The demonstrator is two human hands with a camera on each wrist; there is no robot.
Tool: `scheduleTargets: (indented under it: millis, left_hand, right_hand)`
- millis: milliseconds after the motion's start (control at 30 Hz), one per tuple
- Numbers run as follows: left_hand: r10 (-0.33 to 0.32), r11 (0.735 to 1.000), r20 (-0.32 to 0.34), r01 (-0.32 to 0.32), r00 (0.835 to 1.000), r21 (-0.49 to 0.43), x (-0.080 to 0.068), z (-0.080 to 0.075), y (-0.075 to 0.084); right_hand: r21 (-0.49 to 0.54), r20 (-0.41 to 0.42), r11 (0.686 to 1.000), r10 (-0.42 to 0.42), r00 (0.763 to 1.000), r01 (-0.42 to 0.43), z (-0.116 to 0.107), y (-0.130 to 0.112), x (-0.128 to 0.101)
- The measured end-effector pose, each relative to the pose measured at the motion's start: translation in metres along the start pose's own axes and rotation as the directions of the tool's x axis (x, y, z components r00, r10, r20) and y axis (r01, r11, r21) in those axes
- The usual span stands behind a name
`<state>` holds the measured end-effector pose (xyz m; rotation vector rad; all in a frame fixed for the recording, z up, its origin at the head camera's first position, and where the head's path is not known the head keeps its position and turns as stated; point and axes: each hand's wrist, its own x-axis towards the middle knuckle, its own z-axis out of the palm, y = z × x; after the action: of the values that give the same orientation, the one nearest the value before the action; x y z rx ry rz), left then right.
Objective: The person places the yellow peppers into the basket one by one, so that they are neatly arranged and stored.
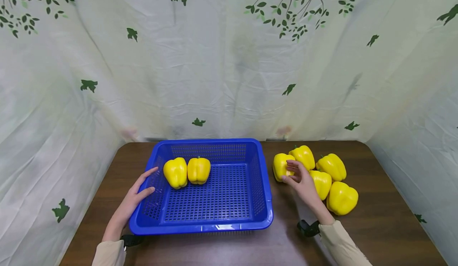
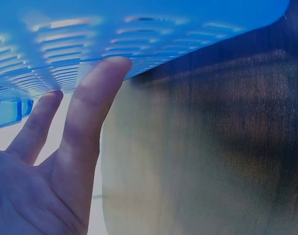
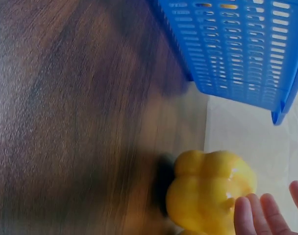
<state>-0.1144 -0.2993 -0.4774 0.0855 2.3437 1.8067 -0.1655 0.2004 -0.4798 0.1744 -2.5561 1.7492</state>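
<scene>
Two bare hands, beige long sleeves [image 1: 340,242] to the wrists, black wrist-worn camera mounts [image 1: 308,228] at each cuff

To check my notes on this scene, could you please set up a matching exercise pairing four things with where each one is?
Things:
1. left hand
2. right hand
3. two yellow peppers
4. blue basket

Places:
A. inside the basket
B. on the wooden table
C. at the basket's left wall, fingers straight
D. on the nearest pepper of the group on the table

Pairs: 1-C, 2-D, 3-A, 4-B
</scene>
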Motion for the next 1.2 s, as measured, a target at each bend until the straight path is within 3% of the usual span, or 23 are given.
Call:
scheduleTargets:
  millis: [300, 633, 933, 1200]
  left_hand:
    - [0.000, 1.000, 0.003, 0.000, 1.000, 0.007, 0.000, 0.000, 0.001]
    - [-0.014, 1.000, -0.013, 0.015, 1.000, 0.018, -0.001, 0.001, 0.000]
    - [-0.017, 0.999, -0.015, 0.017, 1.000, 0.029, 0.000, 0.002, 0.000]
    - [-0.003, 1.000, -0.005, 0.003, 1.000, -0.001, 0.000, 0.000, 0.001]
  right_hand:
    - [-0.043, -0.060, 0.999, -0.014, 0.998, 0.012, -0.006, 0.000, 0.002]
    - [-0.069, -0.041, 0.997, -0.019, 0.999, 0.016, -0.001, 0.014, 0.015]
    - [-0.138, -0.036, 0.990, 0.033, 0.999, -0.037, 0.000, 0.020, 0.023]
    - [-0.227, -0.011, 0.973, -0.042, 0.999, 0.039, 0.004, 0.027, 0.017]
